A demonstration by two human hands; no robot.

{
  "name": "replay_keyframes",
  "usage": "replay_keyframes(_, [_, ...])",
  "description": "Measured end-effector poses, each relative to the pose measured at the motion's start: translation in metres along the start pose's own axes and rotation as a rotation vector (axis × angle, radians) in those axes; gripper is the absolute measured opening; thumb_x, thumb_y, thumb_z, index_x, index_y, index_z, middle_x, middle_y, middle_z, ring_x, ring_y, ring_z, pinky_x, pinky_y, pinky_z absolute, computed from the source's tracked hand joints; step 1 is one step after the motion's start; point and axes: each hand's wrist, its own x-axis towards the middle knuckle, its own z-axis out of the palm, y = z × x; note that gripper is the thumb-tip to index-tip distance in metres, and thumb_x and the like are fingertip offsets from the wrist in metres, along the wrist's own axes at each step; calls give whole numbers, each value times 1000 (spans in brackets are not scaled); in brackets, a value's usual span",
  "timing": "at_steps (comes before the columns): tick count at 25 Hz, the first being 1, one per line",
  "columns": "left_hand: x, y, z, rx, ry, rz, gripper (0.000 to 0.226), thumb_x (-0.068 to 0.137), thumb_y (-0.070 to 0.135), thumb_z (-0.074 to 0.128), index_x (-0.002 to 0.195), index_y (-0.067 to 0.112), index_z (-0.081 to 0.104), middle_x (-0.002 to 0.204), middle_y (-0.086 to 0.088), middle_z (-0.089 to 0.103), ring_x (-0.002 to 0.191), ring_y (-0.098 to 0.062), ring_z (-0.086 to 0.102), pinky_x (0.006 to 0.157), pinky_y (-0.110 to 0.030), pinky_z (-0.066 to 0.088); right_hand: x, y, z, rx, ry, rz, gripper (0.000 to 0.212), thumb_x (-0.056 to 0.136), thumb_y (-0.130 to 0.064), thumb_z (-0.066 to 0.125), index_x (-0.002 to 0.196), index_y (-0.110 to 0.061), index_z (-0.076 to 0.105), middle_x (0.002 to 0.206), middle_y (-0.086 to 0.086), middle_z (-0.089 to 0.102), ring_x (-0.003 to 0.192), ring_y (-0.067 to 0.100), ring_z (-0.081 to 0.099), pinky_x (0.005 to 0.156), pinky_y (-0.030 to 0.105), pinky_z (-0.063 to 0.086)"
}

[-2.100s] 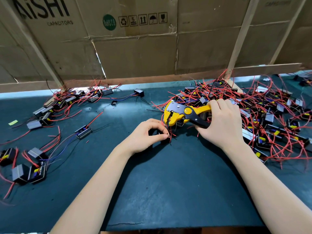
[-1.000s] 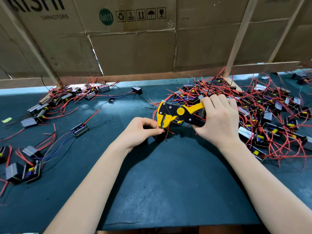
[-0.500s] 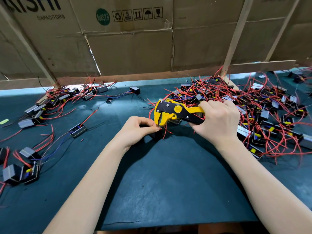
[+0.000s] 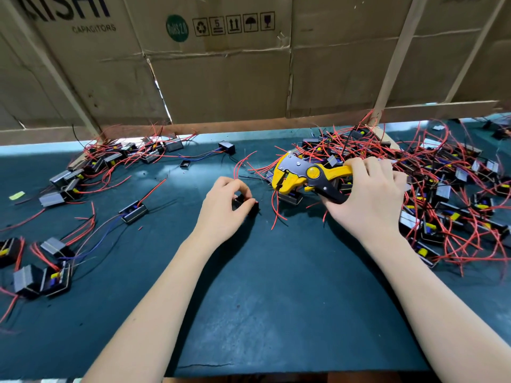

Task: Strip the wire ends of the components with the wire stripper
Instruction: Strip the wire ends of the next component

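Component [image 4: 247, 205], small black block, on mat [image 4: 276, 286] mid-table, pinched between left hand [image 4: 221, 211] thumb and fingers. Stripper [image 4: 307, 178] gripped in right hand [image 4: 370, 194], fingers curled round handles, jaws parted, just right of component, above edge of pile [image 4: 428, 194].

Judgement: feed one red lead squarely into jaws, keep block steady, squeeze fully, pull straight; stray leads from pile could snag.

Since half second ago: stripper apart from left hand; hand now lower, on block.

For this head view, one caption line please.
Right hand grips the stripper while left hand holds a component on the mat.
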Motion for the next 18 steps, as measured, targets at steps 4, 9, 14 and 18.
replay_keyframes(4, [1,-3,-7,-61,-72,5,9,83,11,71,90,16,68,103,1,59,97,-16,58,91,-29,45,-2,-6,-3,-30,-17,-38,55,61,-49,74,97,-10,58,91,8,56,88,31,49,76,40,28])
replay_keyframes(9, [-1,-1,-3,-136,-54,-5,15,79,13,78,89,17,68,98,7,63,98,-12,58,87,-20,43,-3,-9,-8,-22,-19,-66,55,59,-46,75,96,-9,58,89,7,55,87,31,50,75,39,27])
replay_keyframes(14, [1,-4,2,-201,9,-20,14,75,9,81,77,12,68,94,0,68,88,-16,64,81,-18,48,-1,-16,-12,85,63,-57,56,59,-45,72,103,-12,61,93,6,58,89,31,51,77,38,28])
replay_keyframes(18, [-1,-3,4,-203,35,-23,18,75,10,82,72,20,68,92,1,67,84,-12,64,76,-10,43,-2,-21,-13,116,61,-67,55,62,-48,65,103,-12,62,95,7,59,90,31,51,77,39,29])
